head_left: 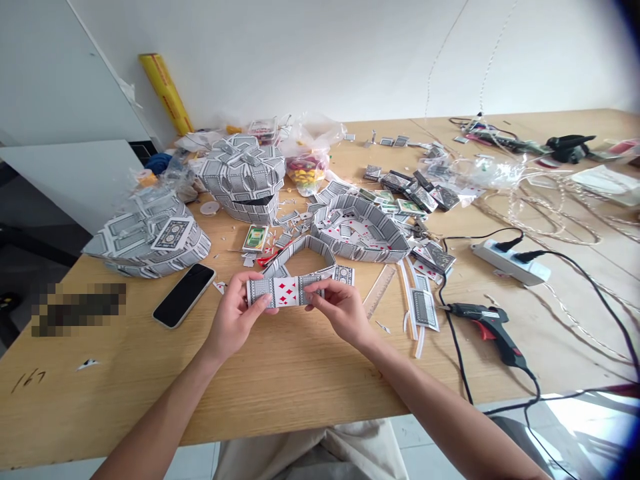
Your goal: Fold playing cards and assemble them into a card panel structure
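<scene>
My left hand (237,312) pinches the left end of a strip of playing cards (286,292), thumb in front. Red diamonds show on its middle section, with grey patterned card backs on both sides. At the strip's right part, my right hand (341,308) has thumb and fingertips closed on it. Just behind is an angular ring of folded cards (327,252); whether it is joined to the strip I cannot tell. Farther back sits a larger card-walled tray (357,251), its floor lined with card faces. Red-handled scissors (269,260) lie partly hidden behind the ring.
Two card-built boxes (150,257) (245,173) stand at left, near a phone (184,295). On the right are a glue gun (493,330), a power strip (513,261), cords and paper strips (407,300). A clear ruler (379,291), card packs (420,195) and scraps lie about.
</scene>
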`<state>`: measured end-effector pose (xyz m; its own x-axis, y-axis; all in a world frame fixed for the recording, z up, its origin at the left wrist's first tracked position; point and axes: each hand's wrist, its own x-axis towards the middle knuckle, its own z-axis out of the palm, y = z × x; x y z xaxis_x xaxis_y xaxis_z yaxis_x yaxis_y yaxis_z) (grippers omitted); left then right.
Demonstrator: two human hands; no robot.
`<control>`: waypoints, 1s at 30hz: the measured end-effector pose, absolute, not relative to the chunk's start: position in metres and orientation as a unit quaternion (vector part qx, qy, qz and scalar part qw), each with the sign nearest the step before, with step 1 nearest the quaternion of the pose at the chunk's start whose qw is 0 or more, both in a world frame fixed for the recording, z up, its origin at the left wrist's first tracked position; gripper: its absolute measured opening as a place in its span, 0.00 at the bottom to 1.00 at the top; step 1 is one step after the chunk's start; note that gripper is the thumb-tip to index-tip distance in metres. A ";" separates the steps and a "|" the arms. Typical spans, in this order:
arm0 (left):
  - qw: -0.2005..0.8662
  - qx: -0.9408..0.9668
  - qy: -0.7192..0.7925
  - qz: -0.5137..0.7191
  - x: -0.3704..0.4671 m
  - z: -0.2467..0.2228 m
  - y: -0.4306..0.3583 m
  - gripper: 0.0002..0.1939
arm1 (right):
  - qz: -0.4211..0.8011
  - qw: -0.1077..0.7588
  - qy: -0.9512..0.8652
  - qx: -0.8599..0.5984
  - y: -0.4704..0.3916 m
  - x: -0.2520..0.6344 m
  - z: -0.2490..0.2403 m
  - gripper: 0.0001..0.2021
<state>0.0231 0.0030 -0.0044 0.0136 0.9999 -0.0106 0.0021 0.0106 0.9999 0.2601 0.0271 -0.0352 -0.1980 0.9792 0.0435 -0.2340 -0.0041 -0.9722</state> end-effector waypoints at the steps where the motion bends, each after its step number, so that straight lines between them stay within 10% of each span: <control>1: 0.505 0.501 0.498 0.495 0.024 -0.005 0.003 0.26 | 0.600 0.509 -0.490 -0.375 0.027 0.260 -0.035 0.14; 30: 0.493 0.530 0.510 0.464 0.035 -0.029 -0.009 0.24 | 0.591 0.482 -0.525 -0.377 0.015 0.251 -0.039 0.16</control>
